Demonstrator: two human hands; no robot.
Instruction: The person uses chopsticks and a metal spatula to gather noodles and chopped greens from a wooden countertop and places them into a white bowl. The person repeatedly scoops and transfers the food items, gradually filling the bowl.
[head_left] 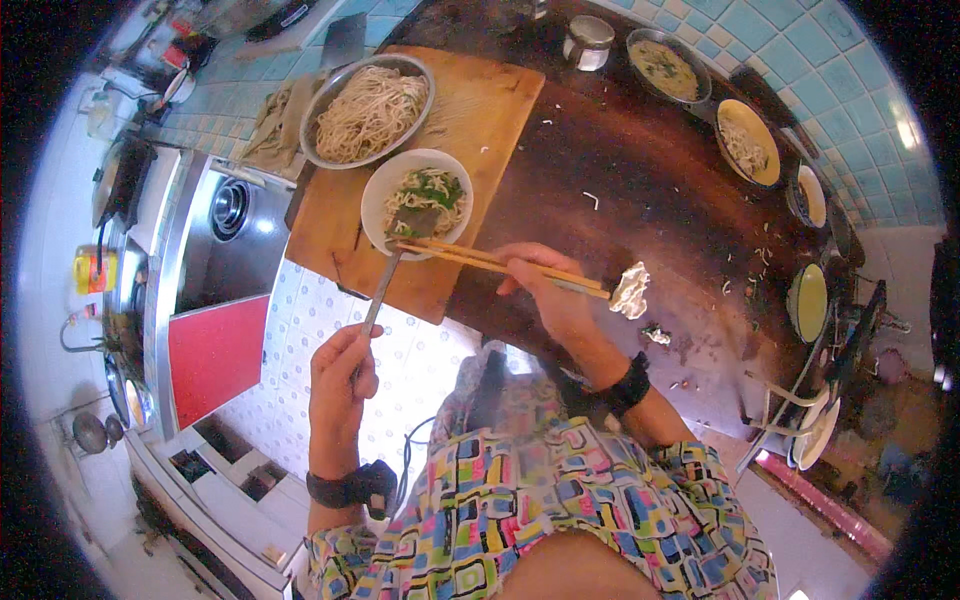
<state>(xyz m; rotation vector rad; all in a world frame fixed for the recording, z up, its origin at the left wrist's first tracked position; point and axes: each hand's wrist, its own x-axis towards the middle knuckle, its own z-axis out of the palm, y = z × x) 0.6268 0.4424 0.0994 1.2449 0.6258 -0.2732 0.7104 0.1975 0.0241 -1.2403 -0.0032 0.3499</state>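
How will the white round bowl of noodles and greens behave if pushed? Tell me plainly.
The white round bowl of noodles and greens probably slides rather than rolls, sitting flat on the wooden cutting board. It looks ceramic, so likely breakable. The metal spatula and wooden chopsticks over it could shift.

A single head-worn fisheye camera supplies the only view. It looks steeply down from above the person's chest, so the multicoloured patterned shirt (540, 510) fills the lower edge and both forearms rise from it toward the centre. The lens faces forward and down over the dark brown round worktop (650, 190) and the pale wooden rectangular cutting board (470, 130), which lie close, within arm's reach. The white tiled floor (320, 310) appears below the board's near edge. Straight edges bend toward the rim, and a black circular border frames the picture. With no second view present, no part of the scene is shared.
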